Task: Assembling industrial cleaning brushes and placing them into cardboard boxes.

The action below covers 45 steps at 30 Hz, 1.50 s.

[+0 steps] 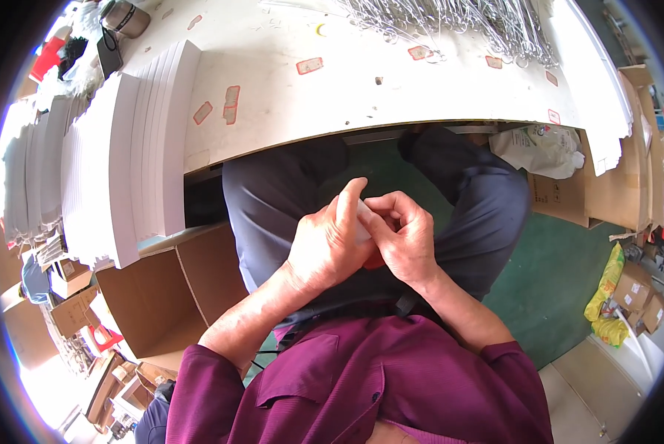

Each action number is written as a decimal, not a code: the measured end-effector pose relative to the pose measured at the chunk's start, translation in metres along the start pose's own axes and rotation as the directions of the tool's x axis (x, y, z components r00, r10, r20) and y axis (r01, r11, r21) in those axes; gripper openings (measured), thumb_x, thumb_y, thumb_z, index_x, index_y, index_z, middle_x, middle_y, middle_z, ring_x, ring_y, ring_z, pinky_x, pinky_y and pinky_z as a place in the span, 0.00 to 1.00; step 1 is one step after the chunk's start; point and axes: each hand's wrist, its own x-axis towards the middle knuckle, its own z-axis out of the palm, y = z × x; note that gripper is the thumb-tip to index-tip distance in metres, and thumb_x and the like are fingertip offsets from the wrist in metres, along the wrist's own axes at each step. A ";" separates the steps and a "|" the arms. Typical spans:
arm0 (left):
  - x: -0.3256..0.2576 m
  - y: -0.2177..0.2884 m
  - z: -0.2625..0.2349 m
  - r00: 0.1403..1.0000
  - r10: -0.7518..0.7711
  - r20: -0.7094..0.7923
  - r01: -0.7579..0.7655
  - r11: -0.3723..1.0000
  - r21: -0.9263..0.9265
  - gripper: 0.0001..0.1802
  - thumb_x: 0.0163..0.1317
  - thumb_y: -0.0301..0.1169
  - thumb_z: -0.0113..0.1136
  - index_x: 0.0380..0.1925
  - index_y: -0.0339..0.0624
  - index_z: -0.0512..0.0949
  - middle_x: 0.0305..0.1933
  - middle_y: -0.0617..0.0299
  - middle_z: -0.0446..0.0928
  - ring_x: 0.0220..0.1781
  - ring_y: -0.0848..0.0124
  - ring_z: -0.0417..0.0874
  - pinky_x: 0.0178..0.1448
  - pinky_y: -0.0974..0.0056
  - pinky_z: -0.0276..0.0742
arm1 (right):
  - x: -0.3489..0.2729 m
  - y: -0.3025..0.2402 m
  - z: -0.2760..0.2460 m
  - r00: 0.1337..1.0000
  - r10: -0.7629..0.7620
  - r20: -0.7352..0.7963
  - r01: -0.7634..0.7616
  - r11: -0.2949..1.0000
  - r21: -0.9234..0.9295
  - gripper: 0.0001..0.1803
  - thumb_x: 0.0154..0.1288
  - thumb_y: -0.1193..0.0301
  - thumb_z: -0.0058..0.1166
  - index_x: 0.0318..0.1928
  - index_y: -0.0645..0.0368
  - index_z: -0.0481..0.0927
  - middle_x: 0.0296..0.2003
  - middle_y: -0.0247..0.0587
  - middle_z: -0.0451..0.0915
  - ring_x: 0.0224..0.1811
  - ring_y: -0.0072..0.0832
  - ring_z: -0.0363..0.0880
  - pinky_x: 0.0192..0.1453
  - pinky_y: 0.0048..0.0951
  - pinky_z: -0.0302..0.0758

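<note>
My two hands meet above my lap, in front of the table edge. My left hand (324, 240) is closed around a small whitish piece (362, 231), its index finger pointing up. Only part of that piece shows between the hands, so its kind cannot be made out. My right hand (407, 240) is closed too, its thumb against the same piece and its other fingers curled. Below the hands a bit of something orange-red (375, 259) peeks out, mostly hidden.
A pile of thin metal wire hooks (450, 26) lies at the back of the white table (273, 96). White folded cardboard stacks (125, 155) stand at left, near a metal flask (127, 18). An open carton (151, 300) sits below; more cartons (628, 170) and a white bag (539, 148) are at right.
</note>
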 end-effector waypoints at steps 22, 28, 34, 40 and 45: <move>-0.023 -0.006 -0.011 1.000 -0.001 0.001 0.001 0.999 0.039 0.35 0.50 0.33 0.75 0.57 0.32 0.74 0.35 0.47 0.83 0.34 0.50 0.89 0.35 0.51 0.88 | 0.001 0.000 0.000 0.991 -0.109 -0.079 0.115 0.991 0.072 0.08 0.74 0.72 0.63 0.37 0.65 0.83 0.29 0.35 0.87 0.31 0.13 0.81 0.34 0.20 0.77; -0.023 -0.004 -0.012 0.999 -0.024 0.023 0.023 0.999 0.025 0.35 0.50 0.34 0.75 0.58 0.33 0.74 0.36 0.46 0.83 0.34 0.49 0.89 0.35 0.50 0.88 | -0.003 0.006 0.002 0.925 -0.366 -0.104 0.343 0.921 -0.186 0.08 0.74 0.73 0.63 0.37 0.66 0.83 0.27 0.34 0.85 0.29 0.13 0.80 0.31 0.22 0.75; -0.021 -0.003 -0.013 0.998 -0.056 0.010 0.056 0.998 0.011 0.36 0.50 0.36 0.76 0.58 0.32 0.75 0.38 0.45 0.84 0.36 0.49 0.90 0.38 0.50 0.89 | -0.009 0.005 0.003 0.930 -0.363 -0.056 0.354 0.926 -0.132 0.11 0.75 0.71 0.63 0.48 0.67 0.86 0.34 0.41 0.87 0.34 0.19 0.84 0.38 0.24 0.80; -0.021 -0.003 -0.015 0.994 -0.104 0.030 0.105 0.994 -0.025 0.36 0.50 0.35 0.77 0.58 0.31 0.76 0.42 0.44 0.85 0.41 0.48 0.90 0.43 0.51 0.89 | -0.014 0.005 0.007 0.949 -0.316 0.018 0.314 0.932 -0.181 0.21 0.73 0.70 0.64 0.61 0.68 0.82 0.41 0.50 0.88 0.41 0.29 0.88 0.47 0.30 0.82; -0.017 -0.008 -0.016 0.997 -0.078 0.028 0.079 0.996 -0.038 0.38 0.50 0.38 0.78 0.59 0.31 0.75 0.40 0.44 0.85 0.40 0.48 0.90 0.41 0.50 0.89 | -0.013 0.006 0.009 0.941 -0.338 0.034 0.335 0.907 -0.256 0.21 0.72 0.72 0.65 0.61 0.68 0.81 0.41 0.51 0.88 0.41 0.30 0.88 0.46 0.30 0.81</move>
